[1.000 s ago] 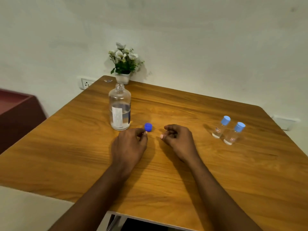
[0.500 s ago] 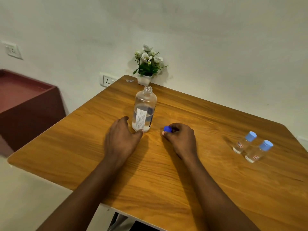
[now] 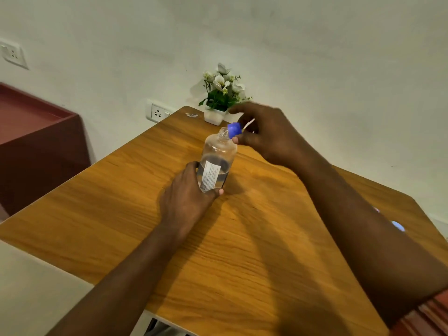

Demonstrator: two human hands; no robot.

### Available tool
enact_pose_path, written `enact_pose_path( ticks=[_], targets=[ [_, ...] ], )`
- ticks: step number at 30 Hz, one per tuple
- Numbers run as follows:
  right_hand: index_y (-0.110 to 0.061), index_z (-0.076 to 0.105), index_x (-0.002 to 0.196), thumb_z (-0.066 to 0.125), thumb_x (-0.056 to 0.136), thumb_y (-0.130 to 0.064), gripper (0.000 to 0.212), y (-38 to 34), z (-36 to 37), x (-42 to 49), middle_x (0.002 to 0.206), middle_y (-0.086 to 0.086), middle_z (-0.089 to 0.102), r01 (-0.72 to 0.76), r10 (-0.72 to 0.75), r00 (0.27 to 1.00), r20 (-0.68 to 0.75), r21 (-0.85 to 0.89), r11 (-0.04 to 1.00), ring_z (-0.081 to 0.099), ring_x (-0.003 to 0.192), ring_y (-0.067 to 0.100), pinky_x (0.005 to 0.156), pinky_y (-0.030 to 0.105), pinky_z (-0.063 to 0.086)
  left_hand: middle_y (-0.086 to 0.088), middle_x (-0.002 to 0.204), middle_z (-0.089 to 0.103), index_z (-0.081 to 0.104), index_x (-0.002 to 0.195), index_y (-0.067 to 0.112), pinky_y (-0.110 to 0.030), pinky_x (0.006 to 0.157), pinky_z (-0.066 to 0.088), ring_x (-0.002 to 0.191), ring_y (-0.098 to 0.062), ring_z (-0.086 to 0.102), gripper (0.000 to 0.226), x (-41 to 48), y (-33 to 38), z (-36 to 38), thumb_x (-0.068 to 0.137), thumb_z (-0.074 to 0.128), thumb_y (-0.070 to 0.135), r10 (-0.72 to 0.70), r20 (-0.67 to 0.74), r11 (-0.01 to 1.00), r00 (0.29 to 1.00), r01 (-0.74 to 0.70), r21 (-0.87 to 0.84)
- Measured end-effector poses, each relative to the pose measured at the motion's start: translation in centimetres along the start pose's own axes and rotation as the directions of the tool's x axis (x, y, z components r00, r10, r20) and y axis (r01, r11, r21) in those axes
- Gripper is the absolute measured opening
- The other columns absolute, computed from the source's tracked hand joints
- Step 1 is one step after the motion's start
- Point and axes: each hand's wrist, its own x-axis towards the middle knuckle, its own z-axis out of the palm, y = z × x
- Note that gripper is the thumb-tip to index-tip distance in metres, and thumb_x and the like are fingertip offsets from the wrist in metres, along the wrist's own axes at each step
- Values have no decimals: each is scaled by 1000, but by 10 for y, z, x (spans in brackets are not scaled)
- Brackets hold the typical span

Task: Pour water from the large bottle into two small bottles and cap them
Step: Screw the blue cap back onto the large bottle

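The person's left hand gripped the lower body of a large clear plastic bottle with a white label, which stood partly filled with water on the warm-brown wooden table. The right hand pinched a small round blue cap just beside the bottle's open neck. At the table's far edge stood a small white pot of white flowers, with a white wall socket to its left and a dark red cabinet further left.
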Motion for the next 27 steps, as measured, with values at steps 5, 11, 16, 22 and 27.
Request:
enact_pose_path(
  ticks=[5, 11, 16, 22, 27],
  targets=[
    [-14, 68, 114, 76, 79, -10, 36, -5, -13, 16, 106, 0, 69, 81, -76, 994, 83, -58, 995, 64, 94, 13, 87, 33, 55, 3, 125, 58, 40, 131, 27, -31, 75, 44, 111, -19, 56, 74, 0, -2, 2, 71, 73, 55, 13, -24, 1000, 1000, -12, 19],
    [-12, 67, 120, 71, 84, -8, 36, -16, -23, 28, 117, 5, 70, 139, -111, 972, 205, -126, 982, 63, 101, 11, 92, 26, 51, 3, 124, 59, 41, 130, 28, -33, 78, 46, 110, -19, 57, 72, 1, -2, 3, 71, 72, 56, 14, -40, 1000, 999, -13, 21],
    [-12, 67, 120, 70, 85, -12, 36, -23, -24, 35, 118, 4, 69, 172, -112, 956, 272, -208, 963, 62, 99, 12, 88, 26, 50, 4, 120, 61, 43, 128, 28, -35, 77, 49, 106, -18, 59, 69, 0, -2, 3, 72, 72, 55, 19, -46, 1000, 999, -19, 11],
    [-9, 74, 99, 72, 82, -39, 35, -23, -18, 41, 93, 8, 73, 106, -40, 976, 216, -304, 947, 65, 82, 20, 77, 38, 53, 5, 117, 61, 44, 126, 29, -33, 74, 47, 103, -18, 59, 66, 1, -3, 3, 72, 73, 54, 25, -51, 1000, 998, -24, 6],
    [-9, 74, 89, 63, 75, -65, 59, -21, -17, 45, 81, 7, 69, 88, -13, 979, 202, -368, 926, 57, 69, 15, 59, 28, 41, 5, 117, 61, 44, 126, 29, -32, 74, 47, 103, -17, 59, 65, 0, -3, 3, 73, 72, 55, 32, -56, 999, 998, -31, 17]
  ],
)
